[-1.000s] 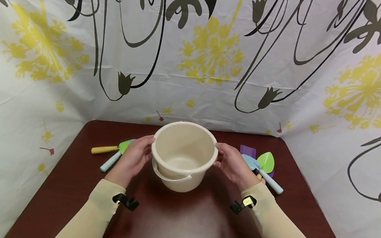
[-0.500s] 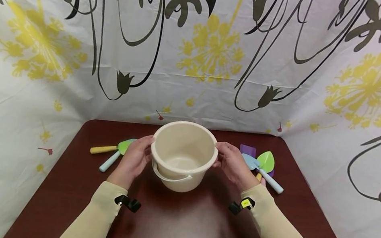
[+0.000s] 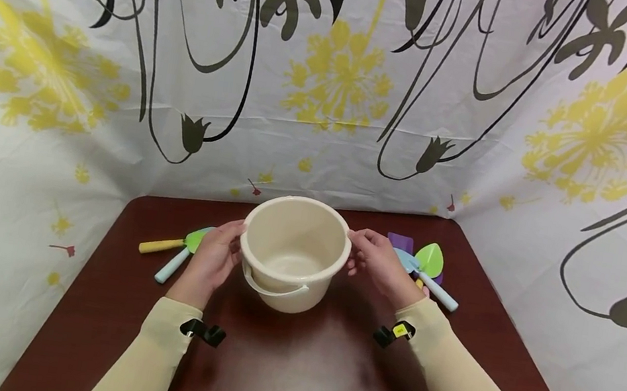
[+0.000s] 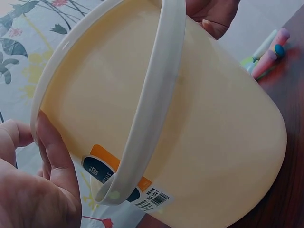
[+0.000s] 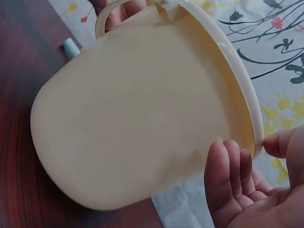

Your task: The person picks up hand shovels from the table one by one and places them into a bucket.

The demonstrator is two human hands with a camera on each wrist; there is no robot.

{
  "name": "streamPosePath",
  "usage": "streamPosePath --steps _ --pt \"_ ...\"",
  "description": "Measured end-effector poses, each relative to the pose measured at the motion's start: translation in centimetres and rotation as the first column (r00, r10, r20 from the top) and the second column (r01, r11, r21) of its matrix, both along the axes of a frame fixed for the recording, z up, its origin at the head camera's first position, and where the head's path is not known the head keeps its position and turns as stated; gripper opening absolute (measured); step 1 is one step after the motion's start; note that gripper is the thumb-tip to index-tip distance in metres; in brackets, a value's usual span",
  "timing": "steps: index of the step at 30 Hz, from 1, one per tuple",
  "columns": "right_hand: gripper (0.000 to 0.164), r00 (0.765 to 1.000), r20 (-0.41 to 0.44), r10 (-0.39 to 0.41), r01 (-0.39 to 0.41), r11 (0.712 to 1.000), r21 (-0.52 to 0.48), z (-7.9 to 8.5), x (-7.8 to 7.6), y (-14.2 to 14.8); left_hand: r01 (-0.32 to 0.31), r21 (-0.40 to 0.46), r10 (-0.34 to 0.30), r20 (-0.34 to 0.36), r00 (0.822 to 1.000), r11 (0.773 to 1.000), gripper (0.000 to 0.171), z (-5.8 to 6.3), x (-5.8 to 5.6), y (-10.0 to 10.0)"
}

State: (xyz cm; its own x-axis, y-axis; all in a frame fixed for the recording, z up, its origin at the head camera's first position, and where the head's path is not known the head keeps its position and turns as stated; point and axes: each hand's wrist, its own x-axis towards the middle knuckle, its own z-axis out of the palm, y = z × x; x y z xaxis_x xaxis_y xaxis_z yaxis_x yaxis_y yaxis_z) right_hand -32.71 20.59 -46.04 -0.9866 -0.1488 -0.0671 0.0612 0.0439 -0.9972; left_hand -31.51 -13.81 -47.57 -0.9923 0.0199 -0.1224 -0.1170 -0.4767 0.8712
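Observation:
A cream plastic bucket (image 3: 288, 292) stands upright before me at the middle of the dark red table (image 3: 287, 379). Its thin handle (image 3: 276, 292) hangs down on the near side. My left hand (image 3: 214, 258) pinches the rim on the left, the thumb on the rim's edge and the fingers (image 4: 57, 152) beneath it. On the opposite side my right hand (image 3: 378, 265) holds the rim in the same way, its fingers (image 5: 218, 175) curled under the lip. A label (image 4: 154, 197) with a barcode shows on the wall in the left wrist view. Whether the base touches the table I cannot tell.
Left of the bucket lie a green trowel (image 3: 194, 240) with a yellow handle and a light blue handle (image 3: 172, 266). At the right are a blue trowel (image 3: 406, 261), a green trowel head (image 3: 431, 260) and a purple piece (image 3: 401, 242). Patterned cloth (image 3: 321, 143) hangs behind the table.
The whole head view has shifted slightly, so everything sits a little further left. Both hands stay at the bucket's rim, and the bucket keeps its place on the table.

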Motion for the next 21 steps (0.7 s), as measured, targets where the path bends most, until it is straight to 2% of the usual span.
streamPosePath --steps 4,7,11,13,15,18,21 --pt "0.041 1.0 -0.008 -0.023 0.024 0.997 0.077 -0.1 0.4 1.0 -0.003 -0.004 0.003 0.006 1.0 1.0 0.024 0.0 -0.1 0.1" --pt "0.039 0.997 -0.066 -0.044 0.054 0.987 0.152 -0.2 0.8 2.1 -0.01 -0.005 0.01 0.018 1.0 1.0 0.026 0.0 -0.2 0.1" --pt "0.034 0.977 -0.202 -0.071 0.132 0.942 0.309 -0.5 1.7 4.8 -0.015 -0.01 0.015 0.021 1.0 1.0 0.03 0.1 -0.3 0.1" --pt "0.034 0.96 -0.267 -0.083 0.189 0.896 0.401 -0.8 2.3 6.7 -0.011 -0.013 0.012 0.015 1.0 1.0 0.032 0.1 -0.3 0.2" --pt "0.032 0.942 -0.325 -0.09 0.248 0.837 0.487 -1.2 2.8 8.8 -0.014 -0.014 0.014 0.013 1.0 1.0 0.031 0.1 -0.3 0.2" --pt "0.029 0.906 -0.41 -0.101 0.352 0.718 0.6 -2.0 3.6 11.8 -0.016 -0.012 0.016 0.014 1.0 1.0 0.029 0.1 -0.2 0.2" --pt "0.025 0.865 -0.494 -0.089 0.437 0.618 0.654 -2.9 4.0 14.3 -0.016 -0.011 0.016 0.018 1.0 1.0 0.027 0.1 -0.1 0.0"
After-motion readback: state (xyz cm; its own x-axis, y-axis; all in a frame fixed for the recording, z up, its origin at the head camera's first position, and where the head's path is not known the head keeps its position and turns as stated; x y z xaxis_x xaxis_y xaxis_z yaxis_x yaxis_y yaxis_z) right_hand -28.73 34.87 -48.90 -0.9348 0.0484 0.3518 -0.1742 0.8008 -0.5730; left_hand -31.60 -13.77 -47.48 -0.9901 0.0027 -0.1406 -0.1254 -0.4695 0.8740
